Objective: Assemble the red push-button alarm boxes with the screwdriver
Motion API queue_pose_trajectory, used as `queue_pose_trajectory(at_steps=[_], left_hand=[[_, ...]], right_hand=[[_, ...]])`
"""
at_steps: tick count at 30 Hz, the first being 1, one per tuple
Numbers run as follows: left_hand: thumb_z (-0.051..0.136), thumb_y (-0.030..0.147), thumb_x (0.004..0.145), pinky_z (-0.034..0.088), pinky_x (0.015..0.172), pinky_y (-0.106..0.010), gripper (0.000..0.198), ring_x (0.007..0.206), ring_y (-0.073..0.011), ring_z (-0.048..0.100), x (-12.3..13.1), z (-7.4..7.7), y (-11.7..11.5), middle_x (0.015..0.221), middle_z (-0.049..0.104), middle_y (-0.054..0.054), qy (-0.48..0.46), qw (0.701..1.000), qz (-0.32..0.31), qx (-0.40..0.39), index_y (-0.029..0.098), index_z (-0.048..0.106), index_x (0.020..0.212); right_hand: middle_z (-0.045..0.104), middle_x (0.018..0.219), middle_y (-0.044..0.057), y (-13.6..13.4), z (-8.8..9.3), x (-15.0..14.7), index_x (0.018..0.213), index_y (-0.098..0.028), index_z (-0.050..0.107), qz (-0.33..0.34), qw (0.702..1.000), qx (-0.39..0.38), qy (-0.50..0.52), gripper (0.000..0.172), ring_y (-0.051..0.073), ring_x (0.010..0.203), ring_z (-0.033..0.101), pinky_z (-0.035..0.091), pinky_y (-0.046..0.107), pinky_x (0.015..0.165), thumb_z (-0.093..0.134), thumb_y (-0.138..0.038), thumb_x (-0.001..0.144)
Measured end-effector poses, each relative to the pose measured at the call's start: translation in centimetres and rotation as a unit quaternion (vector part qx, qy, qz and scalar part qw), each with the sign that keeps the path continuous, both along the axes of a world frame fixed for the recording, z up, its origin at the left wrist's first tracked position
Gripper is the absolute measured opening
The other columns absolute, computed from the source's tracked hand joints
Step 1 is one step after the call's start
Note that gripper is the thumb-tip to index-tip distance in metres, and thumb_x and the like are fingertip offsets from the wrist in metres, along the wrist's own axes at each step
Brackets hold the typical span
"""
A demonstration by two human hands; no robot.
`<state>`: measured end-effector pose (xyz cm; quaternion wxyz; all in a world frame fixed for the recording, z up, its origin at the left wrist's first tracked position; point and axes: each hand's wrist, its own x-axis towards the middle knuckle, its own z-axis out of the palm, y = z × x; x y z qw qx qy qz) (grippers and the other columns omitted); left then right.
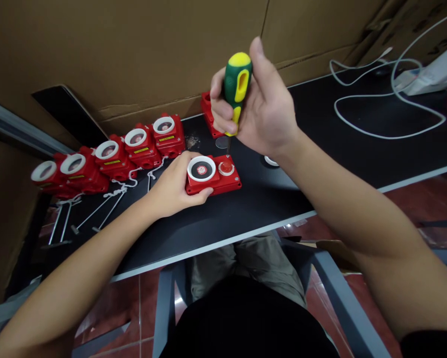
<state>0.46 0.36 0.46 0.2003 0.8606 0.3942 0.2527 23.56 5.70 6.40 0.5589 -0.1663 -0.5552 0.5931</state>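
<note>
The red box [214,187] is laid flat on the dark surface [245,213], near its front edge, and is pinched by the left hand [176,183]. The thumb of that grip is pressed along the near side; the fingers are mostly hidden behind the far left corner. On the box, a white ring [191,170] is set around a dark round face at the left, and a red button [226,166] is seen at the right.

The screwdriver [238,84] is held almost upright above the box's right half by the right hand [266,112]. Its green and yellow handle is clasped by that grip, with the fingers curled around it and the thumb raised beside it. The shaft is pointed down at the box's far edge, behind the button; whether a screw is met by the tip cannot be told.

A clear disc [221,143] is placed just beyond the box, and another red case [209,115] is partly covered by the right hand. To the left, 5 red units [171,141] are lined up, each topped with a white rim. White cords [132,180] and thin metal rods [109,211] are spread before them. At the far right, a white cable [389,136] is looped on the surface.
</note>
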Motion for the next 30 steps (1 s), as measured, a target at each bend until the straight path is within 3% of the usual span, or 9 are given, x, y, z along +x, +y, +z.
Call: queue_pose_trajectory(at_steps=[5,10,16,20,23,25,27,30], left_hand=[[0.081,0.058,0.092,0.064,0.118,-0.051,0.066,0.130,-0.0367,0.078,-0.1,0.0,0.0,0.143,0.076,-0.015,-0.003,1.000,0.002,-0.006,0.023,0.056,0.142],[0.082,0.057,0.091,0.064,0.116,-0.052,0.067,0.128,-0.0372,0.078,-0.1,-0.1,0.1,0.142,0.077,-0.015,0.002,1.000,0.003,-0.004,0.024,0.056,0.142],[0.080,0.058,0.093,0.064,0.117,-0.050,0.067,0.129,-0.0366,0.078,-0.1,0.0,-0.1,0.143,0.076,-0.015,0.005,1.000,0.001,0.000,0.023,0.055,0.143],[0.080,0.058,0.092,0.063,0.119,-0.052,0.067,0.130,-0.0372,0.077,0.0,0.0,-0.1,0.145,0.076,-0.016,0.011,1.000,0.007,-0.009,0.023,0.055,0.144],[0.079,0.059,0.093,0.063,0.120,-0.051,0.068,0.132,-0.0370,0.077,0.0,0.0,-0.2,0.144,0.075,-0.015,0.009,1.000,0.007,-0.014,0.023,0.055,0.144],[0.079,0.060,0.093,0.063,0.120,-0.051,0.068,0.133,-0.0370,0.077,0.0,0.0,-0.1,0.144,0.075,-0.015,0.006,1.000,0.005,-0.014,0.023,0.055,0.144],[0.079,0.060,0.093,0.063,0.121,-0.051,0.068,0.134,-0.0372,0.077,0.0,0.0,-0.1,0.145,0.074,-0.015,0.004,1.000,0.003,-0.014,0.023,0.054,0.144],[0.079,0.060,0.094,0.062,0.122,-0.051,0.067,0.134,-0.0373,0.077,0.0,0.0,-0.2,0.145,0.074,-0.015,0.001,1.000,0.001,-0.013,0.023,0.055,0.144]], right_hand=[[0.050,0.065,-0.001,1.1,-0.8,0.3,0.086,-0.024,0.069,0.023,1.000,0.013,-0.005,0.076,0.014,0.058,0.038,0.044,0.030,0.057,0.054,-0.095,0.106],[0.052,0.071,-0.001,1.0,-0.8,0.0,0.086,-0.024,0.071,0.029,0.999,0.031,0.031,0.074,0.014,0.057,0.039,0.040,0.032,0.054,0.067,-0.097,0.098],[0.056,0.071,0.000,-0.7,-0.6,-1.0,0.078,-0.026,0.053,-0.026,0.997,0.031,0.072,0.071,0.013,0.055,0.040,0.033,0.035,0.056,0.073,-0.091,0.097],[0.062,0.071,-0.004,-1.0,-0.6,-0.6,0.088,-0.026,0.051,-0.022,0.997,0.027,0.062,0.064,0.012,0.052,0.041,0.032,0.032,0.055,0.082,-0.081,0.098],[0.052,0.064,-0.007,-0.2,-0.6,0.0,0.095,-0.024,0.063,0.034,0.997,0.034,0.053,0.062,0.010,0.047,0.034,0.028,0.030,0.050,0.075,-0.084,0.103],[0.045,0.060,-0.005,0.5,-0.7,0.3,0.093,-0.022,0.071,0.081,0.995,0.048,0.037,0.075,0.010,0.046,0.032,0.029,0.030,0.047,0.060,-0.096,0.104],[0.044,0.058,-0.003,1.2,-0.8,0.5,0.086,-0.022,0.071,0.108,0.992,0.058,0.030,0.085,0.011,0.046,0.034,0.031,0.031,0.046,0.049,-0.103,0.102],[0.043,0.058,-0.003,1.6,-0.9,0.4,0.081,-0.022,0.065,0.104,0.992,0.068,0.024,0.086,0.010,0.047,0.033,0.032,0.030,0.046,0.047,-0.103,0.102]])
